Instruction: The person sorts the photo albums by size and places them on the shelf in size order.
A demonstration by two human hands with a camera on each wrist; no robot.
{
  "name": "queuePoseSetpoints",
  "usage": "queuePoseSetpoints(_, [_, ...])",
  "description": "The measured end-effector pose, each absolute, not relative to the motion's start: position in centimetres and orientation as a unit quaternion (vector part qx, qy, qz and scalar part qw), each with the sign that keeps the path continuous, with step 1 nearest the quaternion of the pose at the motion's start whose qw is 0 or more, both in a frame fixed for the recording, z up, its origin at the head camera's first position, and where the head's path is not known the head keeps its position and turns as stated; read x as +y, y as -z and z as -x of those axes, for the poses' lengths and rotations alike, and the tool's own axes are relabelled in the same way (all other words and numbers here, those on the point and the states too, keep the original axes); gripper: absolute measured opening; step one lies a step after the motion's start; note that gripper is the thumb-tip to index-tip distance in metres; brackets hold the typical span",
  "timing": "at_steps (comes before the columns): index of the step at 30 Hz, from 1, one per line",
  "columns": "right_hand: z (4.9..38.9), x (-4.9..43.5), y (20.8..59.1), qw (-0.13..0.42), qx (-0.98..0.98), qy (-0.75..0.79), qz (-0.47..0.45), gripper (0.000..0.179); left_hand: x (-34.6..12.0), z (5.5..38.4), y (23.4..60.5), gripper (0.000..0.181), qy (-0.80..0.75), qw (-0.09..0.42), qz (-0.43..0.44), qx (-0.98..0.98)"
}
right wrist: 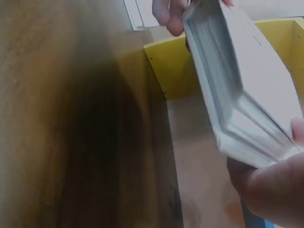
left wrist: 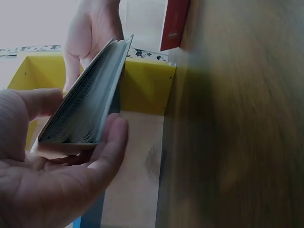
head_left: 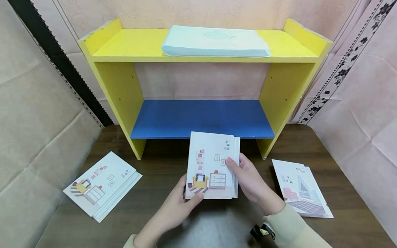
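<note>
Both hands hold a thick white notebook [head_left: 208, 167] with a drawn room scene on its cover, tilted up before the shelf. My left hand [head_left: 180, 208] grips its lower left corner, thumb on the cover and fingers beneath. On the right edge my right hand [head_left: 253, 180] pinches it, thumb on the front and fingers behind. The left wrist view shows the page edges [left wrist: 88, 102] between the covers, spread slightly apart. In the right wrist view, a second layer [right wrist: 261, 126] shows at the notebook's edge.
A yellow shelf unit [head_left: 118, 90] with a blue board [head_left: 201, 118] stands behind the hands. A pale blue packet [head_left: 216, 41] lies on its top. White notebooks rest on the dark wooden table at left [head_left: 102, 185] and right [head_left: 300, 189]. Fabric walls [head_left: 366, 132] flank the table.
</note>
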State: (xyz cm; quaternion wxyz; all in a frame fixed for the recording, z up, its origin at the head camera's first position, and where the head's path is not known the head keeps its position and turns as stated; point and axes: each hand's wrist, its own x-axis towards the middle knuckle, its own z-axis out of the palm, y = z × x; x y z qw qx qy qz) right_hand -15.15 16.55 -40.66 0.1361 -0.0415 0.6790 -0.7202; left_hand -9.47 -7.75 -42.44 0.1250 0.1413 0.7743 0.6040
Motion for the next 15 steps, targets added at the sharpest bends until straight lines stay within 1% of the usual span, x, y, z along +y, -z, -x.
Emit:
queuePoseSetpoints(7, [15.9,17.0,39.9,0.166,0.678,0.715,0.043,0.046,-7.3,9.5,42.6,0.060,-0.638,0.114,-0.123,0.751])
queuePoseSetpoints(15, [16.3,17.0,38.8,0.163,0.675,0.718,0.058,0.048,-6.9,9.8,41.7,0.052,-0.695,0.073,-0.130,0.704])
